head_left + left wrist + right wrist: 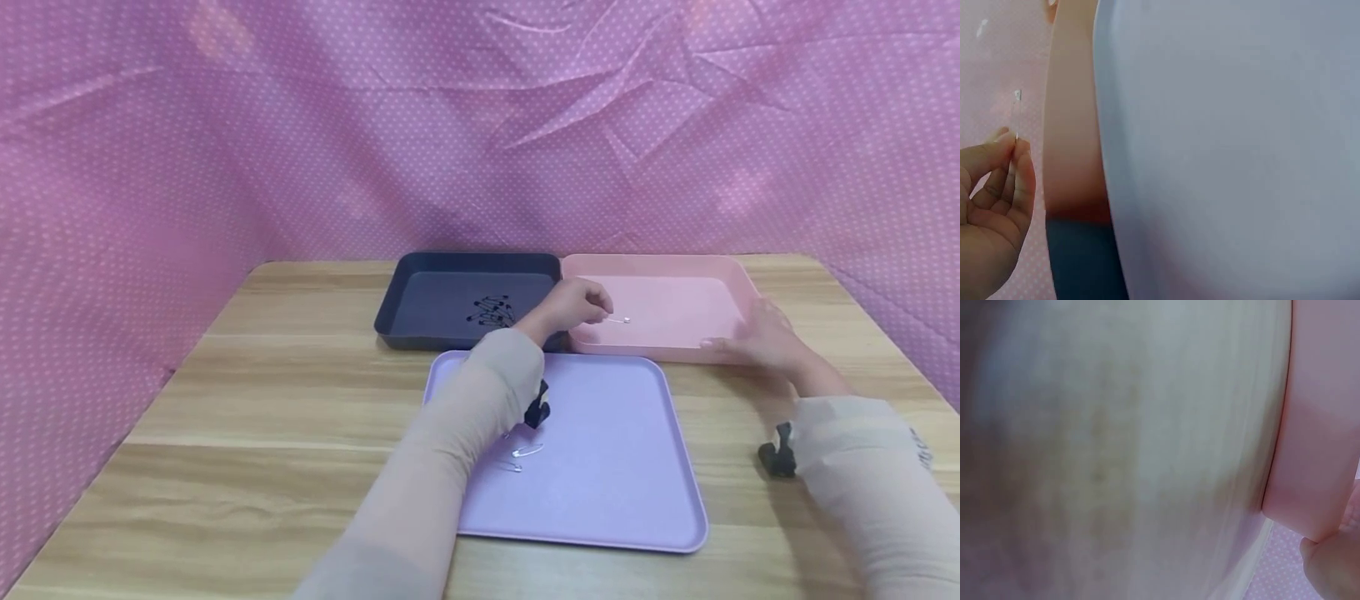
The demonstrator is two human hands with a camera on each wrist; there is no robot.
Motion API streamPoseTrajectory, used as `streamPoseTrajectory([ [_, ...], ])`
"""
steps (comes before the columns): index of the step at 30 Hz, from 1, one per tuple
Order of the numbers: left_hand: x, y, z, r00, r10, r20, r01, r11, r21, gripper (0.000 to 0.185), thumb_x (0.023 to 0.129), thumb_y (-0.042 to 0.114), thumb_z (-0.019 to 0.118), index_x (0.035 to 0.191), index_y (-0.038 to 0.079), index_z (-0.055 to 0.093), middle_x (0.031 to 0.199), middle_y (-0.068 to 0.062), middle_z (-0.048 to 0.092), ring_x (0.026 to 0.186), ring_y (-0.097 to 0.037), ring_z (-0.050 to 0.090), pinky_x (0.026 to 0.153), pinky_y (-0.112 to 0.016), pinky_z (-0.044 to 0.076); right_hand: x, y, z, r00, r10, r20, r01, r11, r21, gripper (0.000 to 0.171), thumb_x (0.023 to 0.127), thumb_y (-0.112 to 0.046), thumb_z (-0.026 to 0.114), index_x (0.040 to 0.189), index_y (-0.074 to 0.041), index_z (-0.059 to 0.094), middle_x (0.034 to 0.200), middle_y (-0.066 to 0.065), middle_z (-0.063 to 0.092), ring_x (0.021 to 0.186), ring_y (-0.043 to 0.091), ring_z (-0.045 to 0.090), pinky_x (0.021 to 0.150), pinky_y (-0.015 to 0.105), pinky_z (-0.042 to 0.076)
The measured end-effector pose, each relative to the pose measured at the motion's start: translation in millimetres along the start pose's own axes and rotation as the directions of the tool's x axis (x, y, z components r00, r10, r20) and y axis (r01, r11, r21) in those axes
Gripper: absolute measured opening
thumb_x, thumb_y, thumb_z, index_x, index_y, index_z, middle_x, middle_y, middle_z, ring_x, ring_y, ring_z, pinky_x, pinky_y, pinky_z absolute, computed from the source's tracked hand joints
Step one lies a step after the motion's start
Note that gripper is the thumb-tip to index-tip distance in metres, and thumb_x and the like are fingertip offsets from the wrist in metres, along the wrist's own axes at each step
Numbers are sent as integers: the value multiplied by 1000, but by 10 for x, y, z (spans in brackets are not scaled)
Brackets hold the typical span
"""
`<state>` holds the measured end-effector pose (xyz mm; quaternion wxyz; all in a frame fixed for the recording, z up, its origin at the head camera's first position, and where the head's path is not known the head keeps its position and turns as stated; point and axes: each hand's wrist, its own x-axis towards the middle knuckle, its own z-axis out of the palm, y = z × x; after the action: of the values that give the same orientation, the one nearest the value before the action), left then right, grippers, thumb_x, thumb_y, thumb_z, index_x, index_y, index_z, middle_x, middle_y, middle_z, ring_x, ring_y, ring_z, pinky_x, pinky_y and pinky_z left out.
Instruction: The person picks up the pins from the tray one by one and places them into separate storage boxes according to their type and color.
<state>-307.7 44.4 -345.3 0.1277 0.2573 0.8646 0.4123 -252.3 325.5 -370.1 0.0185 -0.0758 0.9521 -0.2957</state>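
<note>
Over the shallow pink plastic tray (675,275), a silver safety pin (618,319) is pinched by the left hand (573,307); the tray's near rim is touched by the flat right hand (757,337); a dark grey tray (405,287) of black pins (491,312) sits just left.

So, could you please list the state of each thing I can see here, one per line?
Left hand: pinches a thin silver safety pin over the pink plastic tray.
Right hand: open, fingers resting on the pink tray's near rim.
Pink plastic tray: no pins lying in it.
Dark grey plastic tray: holds a small pile of black safety pins.
Lilac plastic tray: holds two silver safety pins.
</note>
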Motion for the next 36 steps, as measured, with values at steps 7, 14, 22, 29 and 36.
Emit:
streamPoseTrajectory([
  [7, 147, 70, 183, 1000, -6, -8, 8, 988, 155, 7, 77, 0, 60, 81, 3, 65, 78, -3, 64, 62, -7, 54, 57, -11, 40, -6, -12, -5, 1000, 23, 9, -23, 1000, 17, 104, 73, -38, 65, 127, 20, -3, 127, 43, 2, 118, 52, -2, 95, 56, -3],
  [14, 248, 64, 299, 997, -49, -66, 65, 963, 263, 8, 75, 1, 62, 77, 8, 66, 78, 3, 61, 75, -7, 51, 67, -11, 36, 5, 3, -11, 999, 43, 15, -43, 999, 22, 106, 73, -38, 66, 127, 19, -5, 128, 42, 1, 118, 52, -1, 95, 56, -2],
  [22, 308, 27, 406, 989, -96, -109, 122, 956, 266, 16, 69, -5, 60, 76, 7, 67, 79, 3, 62, 80, -10, 51, 70, -13, 36, -13, 17, 3, 999, 36, 14, -36, 999, 34, 106, 73, -38, 65, 128, 17, -6, 129, 41, -3, 119, 51, -6, 94, 56, -5],
  [29, 339, 37, 471, 976, -168, -141, 205, 929, 307, 18, 68, -4, 60, 77, 10, 67, 84, 3, 63, 86, -12, 52, 79, -19, 37, -9, 16, 2, 999, 31, 14, -31, 999, 4, 106, 73, -39, 65, 126, 20, -5, 128, 43, 0, 118, 52, -1, 95, 56, -2],
  [36, 700, -367, 551, 992, -74, -104, 103, 944, 312, 7, 77, 10, 60, 75, 15, 64, 78, 7, 60, 77, -8, 52, 72, -18, 40, 6, 18, 6, 1000, 13, -18, -14, 1000, -4, 104, 71, -38, 67, 126, 22, 2, 124, 43, 14, 114, 53, 12, 93, 59, 6],
])
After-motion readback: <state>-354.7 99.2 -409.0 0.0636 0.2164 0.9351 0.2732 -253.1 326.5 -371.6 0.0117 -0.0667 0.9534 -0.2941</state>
